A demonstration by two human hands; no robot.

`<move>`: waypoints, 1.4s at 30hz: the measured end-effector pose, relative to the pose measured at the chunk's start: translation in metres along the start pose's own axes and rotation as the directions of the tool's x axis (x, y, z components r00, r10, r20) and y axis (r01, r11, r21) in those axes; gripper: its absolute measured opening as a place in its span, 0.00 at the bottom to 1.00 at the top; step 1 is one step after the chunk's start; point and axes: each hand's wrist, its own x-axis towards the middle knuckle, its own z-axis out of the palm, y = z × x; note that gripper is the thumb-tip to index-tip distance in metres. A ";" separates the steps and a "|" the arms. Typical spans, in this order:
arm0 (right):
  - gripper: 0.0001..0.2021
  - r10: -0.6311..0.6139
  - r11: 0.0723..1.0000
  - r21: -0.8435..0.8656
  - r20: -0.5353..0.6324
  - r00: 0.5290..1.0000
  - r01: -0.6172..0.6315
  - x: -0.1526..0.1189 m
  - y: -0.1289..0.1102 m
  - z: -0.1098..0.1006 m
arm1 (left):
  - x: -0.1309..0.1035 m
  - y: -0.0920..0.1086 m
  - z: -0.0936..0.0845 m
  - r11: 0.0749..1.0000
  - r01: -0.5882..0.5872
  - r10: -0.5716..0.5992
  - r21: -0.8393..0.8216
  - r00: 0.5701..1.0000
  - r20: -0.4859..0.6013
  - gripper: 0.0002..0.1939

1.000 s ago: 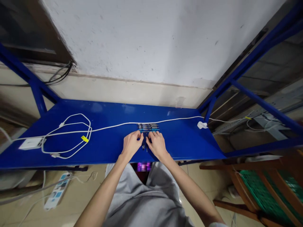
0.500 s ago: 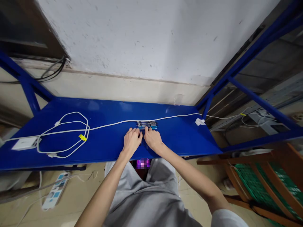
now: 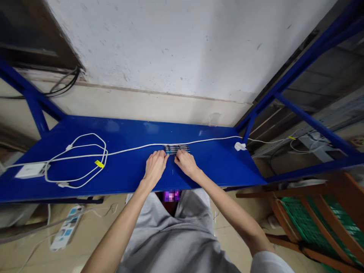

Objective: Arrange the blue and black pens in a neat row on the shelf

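Observation:
Several slim pens [image 3: 176, 148] lie side by side in a neat row on the blue table [image 3: 127, 170], just below a long white cable [image 3: 133, 148]. My left hand [image 3: 155, 166] is at the row's left end, its fingers curled and closed on a pen whose light-blue part shows by the fingertips. At the lower right of the row, my right hand [image 3: 185, 163] has its thumb and fingers pinched on a pen. The fingers cover most of what each hand grips. A small gap separates the two hands.
At the left, a coiled white cable with a yellow tag [image 3: 99, 164] lies beside a white adapter box [image 3: 32, 170]. A crumpled white tissue [image 3: 240, 146] is near the right edge. Below are a power strip [image 3: 66, 229] and a wooden chair [image 3: 321, 212]. The wall [image 3: 170, 57] rises behind.
My hands have moved slightly apart, the left a little to the left. More of the table shows between them, and the light-blue pen part now appears by the left fingertips.

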 end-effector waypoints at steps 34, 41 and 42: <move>0.18 0.515 -0.008 0.969 -0.207 0.832 0.246 0.030 0.063 0.021 | 0.033 0.001 0.026 0.938 -0.257 0.222 -0.232 0.961 -0.167 0.13; 0.18 0.439 0.013 0.972 -0.215 0.872 0.233 0.029 0.060 0.021 | 0.033 0.001 0.026 0.941 -0.250 0.214 -0.229 0.962 -0.170 0.13; 0.18 0.431 0.017 0.972 -0.217 0.876 0.233 0.029 0.059 0.021 | 0.034 0.000 0.027 0.942 -0.240 0.202 -0.233 0.963 -0.176 0.13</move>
